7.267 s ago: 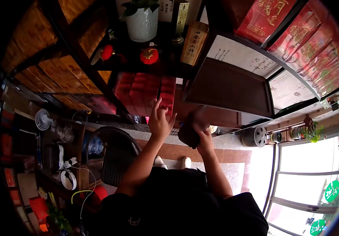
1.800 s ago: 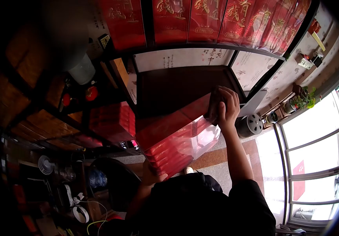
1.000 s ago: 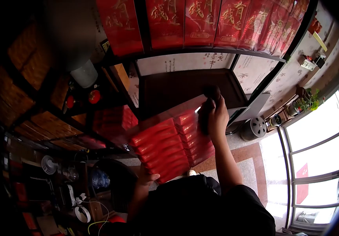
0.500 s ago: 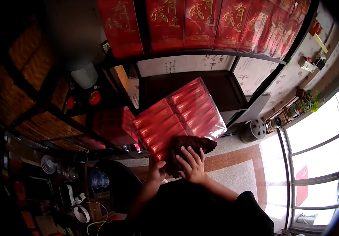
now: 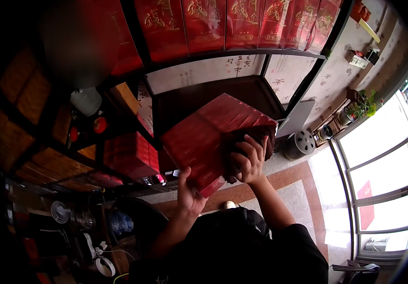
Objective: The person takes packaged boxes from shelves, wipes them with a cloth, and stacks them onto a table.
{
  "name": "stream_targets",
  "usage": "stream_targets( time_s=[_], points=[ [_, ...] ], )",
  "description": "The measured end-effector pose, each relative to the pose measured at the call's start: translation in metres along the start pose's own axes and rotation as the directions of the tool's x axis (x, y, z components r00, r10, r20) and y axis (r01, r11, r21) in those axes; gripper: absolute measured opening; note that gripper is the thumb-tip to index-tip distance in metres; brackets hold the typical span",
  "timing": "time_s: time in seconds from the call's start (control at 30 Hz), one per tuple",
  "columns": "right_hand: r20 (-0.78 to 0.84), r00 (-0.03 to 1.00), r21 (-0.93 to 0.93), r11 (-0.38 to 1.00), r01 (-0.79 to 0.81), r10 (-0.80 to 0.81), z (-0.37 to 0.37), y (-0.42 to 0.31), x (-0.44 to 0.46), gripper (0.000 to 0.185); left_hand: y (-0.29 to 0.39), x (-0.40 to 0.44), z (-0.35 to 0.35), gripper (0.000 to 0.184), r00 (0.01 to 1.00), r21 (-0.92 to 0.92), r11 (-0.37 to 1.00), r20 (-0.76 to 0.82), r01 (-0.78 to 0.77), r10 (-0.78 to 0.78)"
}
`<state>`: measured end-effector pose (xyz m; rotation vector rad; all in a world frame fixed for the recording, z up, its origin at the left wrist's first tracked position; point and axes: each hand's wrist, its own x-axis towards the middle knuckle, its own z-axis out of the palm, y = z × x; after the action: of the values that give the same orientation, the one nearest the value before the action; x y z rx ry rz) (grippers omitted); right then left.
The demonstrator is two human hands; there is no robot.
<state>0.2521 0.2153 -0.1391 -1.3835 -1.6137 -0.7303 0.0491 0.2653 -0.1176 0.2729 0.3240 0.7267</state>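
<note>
A flat, shrink-wrapped pack of red boxes (image 5: 201, 135) is held up in front of me, tilted. My left hand (image 5: 190, 195) supports its near left corner, thumb up along the side; the fingers underneath are partly hidden. In my right hand (image 5: 252, 161) is a bunched dark brown cloth (image 5: 239, 136), its fingers curled into it, and the cloth lies against the right part of the pack's upper face.
Behind the pack is a dark shelf (image 5: 175, 102), with tall red gift boxes (image 5: 206, 26) standing above it. More red boxes (image 5: 130, 154) sit on the left shelving. A round metal bin (image 5: 301, 144) stands near the window; a small fan (image 5: 60, 211) is at lower left.
The cloth has moved up and right across the pack, the right fingers now more curled. The pack has tilted, showing a plainer, less shiny face. The view has shifted slightly.
</note>
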Motion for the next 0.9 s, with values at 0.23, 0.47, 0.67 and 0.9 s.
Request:
stream_targets(
  time_s=[0.23, 0.47, 0.67, 0.9],
  points=[
    [-0.127, 0.969, -0.007, 0.977, -0.215, 0.212, 0.004, 0.072, 0.011, 0.046, 0.008, 0.002, 0.002, 0.067, 0.998, 0.040, 0.997, 0.008, -0.068, 0.068],
    [0.034, 0.997, 0.134, 0.989, 0.059, -0.064, 0.020, -0.092, -0.008, 0.042, -0.012, 0.013, -0.043, 0.068, 0.877, -0.463, 0.779, 0.427, 0.423, -0.222],
    [0.280, 0.959, 0.091, 0.996, 0.022, -0.047, -0.001, -0.111, 0.017, 0.044, 0.005, -0.002, -0.043, 0.078, 0.955, -0.124, 0.947, 0.000, 0.295, -0.297],
    [0.555, 0.805, -0.056, 0.975, -0.216, 0.210, -0.011, -0.029, 0.041, 0.050, -0.002, -0.008, -0.050, 0.075, 0.996, 0.135, 0.990, -0.087, 0.029, -0.018]
  ],
)
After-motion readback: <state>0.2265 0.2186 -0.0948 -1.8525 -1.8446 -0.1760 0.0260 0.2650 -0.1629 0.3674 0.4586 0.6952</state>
